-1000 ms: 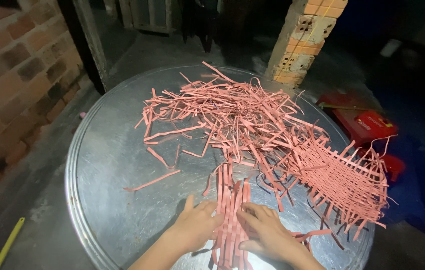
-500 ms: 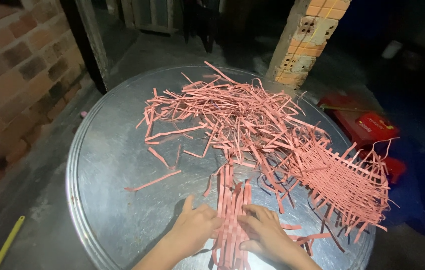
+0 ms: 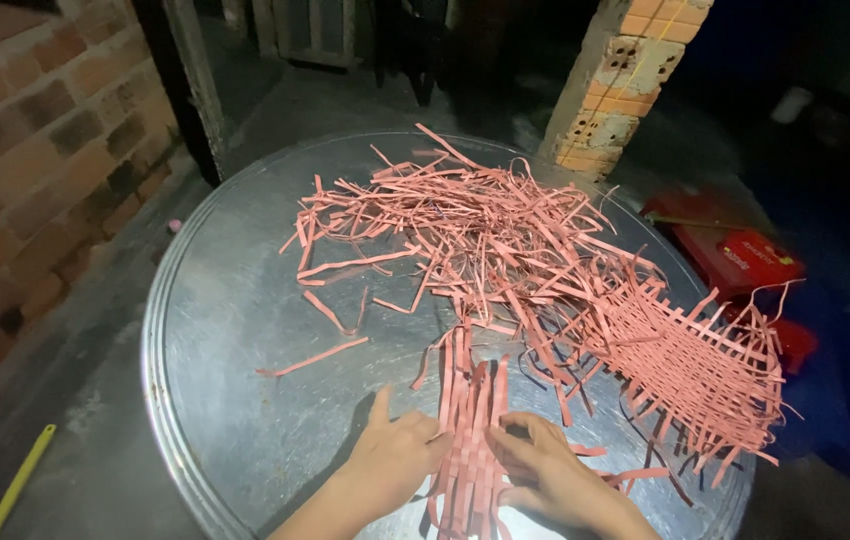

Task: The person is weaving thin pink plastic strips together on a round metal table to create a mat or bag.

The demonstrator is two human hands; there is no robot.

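Note:
A row of pink strips point(image 3: 468, 410) lies side by side on a round metal tray point(image 3: 235, 310), running toward me. My left hand point(image 3: 397, 455) presses flat on the strips' left edge, fingers together. My right hand point(image 3: 545, 470) rests on their right edge, fingers curled onto the strips. Beyond them sprawls a loose heap of pink strips point(image 3: 455, 225). A partly woven pink mat point(image 3: 695, 365) lies at the tray's right side.
A brick wall point(image 3: 15, 170) runs along the left and a brick pillar point(image 3: 625, 80) stands behind the tray. A red box point(image 3: 740, 255) sits on the floor at right. A yellow stick point(image 3: 15, 485) lies at bottom left. One stray strip point(image 3: 313, 357) lies apart.
Both hands stay on the row of strips; the fingers have shifted slightly, pushing the strips closer together. The view has barely moved.

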